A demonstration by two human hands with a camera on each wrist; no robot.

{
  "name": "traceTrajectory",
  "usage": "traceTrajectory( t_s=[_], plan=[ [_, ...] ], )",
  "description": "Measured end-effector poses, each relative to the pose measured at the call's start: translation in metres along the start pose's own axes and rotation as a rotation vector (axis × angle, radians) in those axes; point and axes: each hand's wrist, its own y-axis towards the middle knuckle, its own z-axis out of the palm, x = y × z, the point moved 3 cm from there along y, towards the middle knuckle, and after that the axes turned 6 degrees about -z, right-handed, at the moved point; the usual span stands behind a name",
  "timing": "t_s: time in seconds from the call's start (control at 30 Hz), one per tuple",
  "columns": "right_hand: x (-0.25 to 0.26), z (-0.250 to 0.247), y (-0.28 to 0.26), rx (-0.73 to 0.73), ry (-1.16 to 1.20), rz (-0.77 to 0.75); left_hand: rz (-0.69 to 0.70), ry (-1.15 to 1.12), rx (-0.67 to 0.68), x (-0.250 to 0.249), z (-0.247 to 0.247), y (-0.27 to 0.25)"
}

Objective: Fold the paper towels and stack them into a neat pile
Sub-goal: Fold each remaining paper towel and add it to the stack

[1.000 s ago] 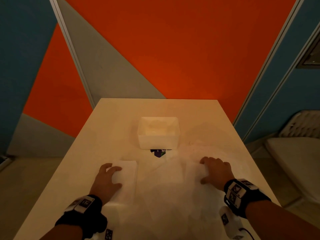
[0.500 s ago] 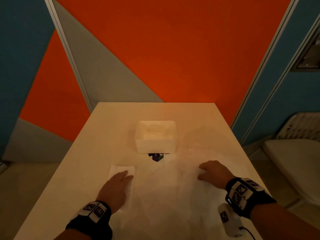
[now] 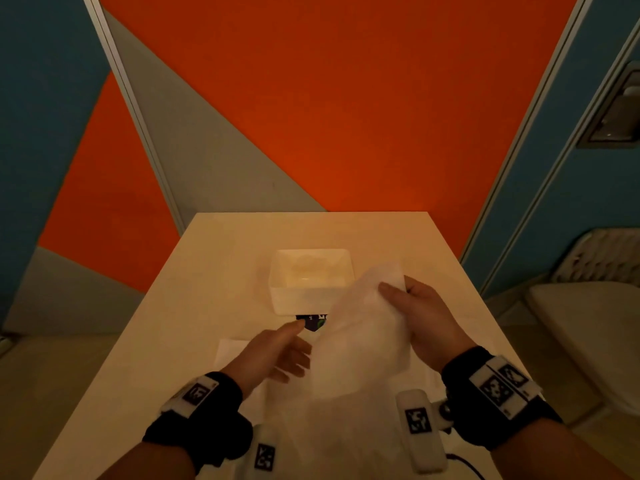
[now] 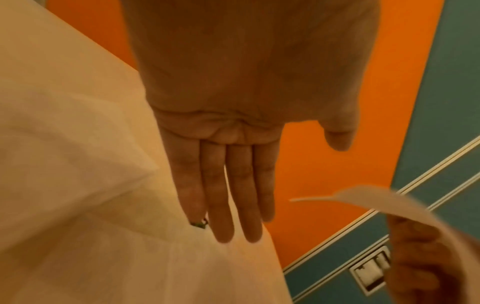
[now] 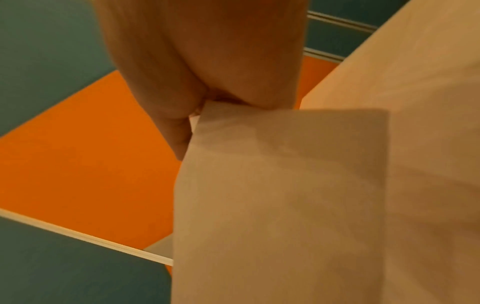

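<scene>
Paper towel [image 3: 360, 341] hangs lifted off the tabletop [image 3: 207, 278], pinched near its upper edge by the right hand [image 3: 426, 323]; in the right wrist view the thumb and fingers [image 5: 176, 131] are closed on the sheet's top corner and the rest drapes down in front of the camera. The left hand [image 3: 270, 355] is beside the sheet's lower left edge, palm turned inward, with its 4 fingers [image 4: 226, 195] straight and held together and the thumb apart, gripping nothing; whether the fingertips touch the sheet cannot be told. Under and behind the left hand a folded paper towel [image 3: 232, 348] lies flat on the tabletop. More white sheets [image 3: 346, 434] are spread on the near part of the tabletop between the 2 wrists. A white plastic box [image 3: 311, 282] stands further back, near the middle of the tabletop, with a small dark printed tag [image 3: 311, 322] just in front of it
</scene>
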Motion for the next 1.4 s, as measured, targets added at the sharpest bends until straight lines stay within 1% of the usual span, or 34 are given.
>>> traceTrajectory(
  t_s=[0.1, 0.17, 0.2, 0.27, 0.4, 0.5, 0.6, 0.7, 0.83, 0.97, 1.07, 1.13, 1.2, 1.27, 1.33, 1.4],
  plan=[
    [0.002, 0.01, -0.003, -0.023, 0.119, 0.005, 0.053, -0.16, 0.082, -0.012, 0.004, -0.005],
    [0.001, 0.014, -0.006, -0.031, 0.146, 0.009, 0.099, -0.29, 0.119, -0.016, 0.005, -0.005],
    [0.001, 0.015, -0.006, -0.031, 0.151, 0.014, 0.123, -0.337, 0.127, -0.019, 0.006, -0.006],
    [0.001, 0.015, -0.008, -0.013, 0.159, 0.042, 0.18, -0.394, 0.097, -0.028, 0.005, -0.01],
    [-0.001, 0.011, -0.013, 0.099, 0.133, 0.138, 0.271, -0.444, -0.004, -0.04, 0.001, -0.018],
    [-0.001, 0.008, -0.015, 0.137, 0.123, 0.146, 0.298, -0.442, -0.037, -0.043, -0.004, -0.021],
    [0.001, 0.007, -0.013, 0.116, 0.153, 0.121, 0.288, -0.431, -0.015, -0.043, -0.007, -0.024],
    [0.005, 0.003, -0.013, 0.097, 0.189, 0.063, 0.286, -0.438, 0.025, -0.042, -0.008, -0.026],
    [0.013, 0.0, -0.013, 0.094, 0.152, 0.004, 0.297, -0.423, 0.075, -0.044, -0.009, -0.029],
    [0.016, -0.003, -0.015, 0.102, 0.144, -0.035, 0.295, -0.492, 0.095, -0.047, -0.012, -0.03],
    [0.016, -0.003, -0.015, 0.086, 0.106, -0.014, 0.364, -0.405, 0.018, -0.049, -0.012, -0.031],
    [0.015, -0.002, -0.014, 0.073, -0.004, -0.068, 0.41, -0.304, -0.035, -0.049, -0.013, -0.03],
    [0.016, -0.002, -0.012, 0.075, -0.07, -0.118, 0.435, -0.207, -0.048, -0.051, -0.013, -0.033],
    [0.019, -0.002, -0.012, 0.088, -0.071, -0.141, 0.473, -0.095, -0.015, -0.055, -0.011, -0.038],
    [0.026, -0.001, -0.011, 0.115, -0.103, -0.155, 0.51, 0.014, 0.059, -0.062, -0.007, -0.043],
    [0.033, 0.006, -0.011, 0.183, -0.169, -0.171, 0.526, 0.117, 0.142, -0.066, 0.0, -0.046]
  ],
)
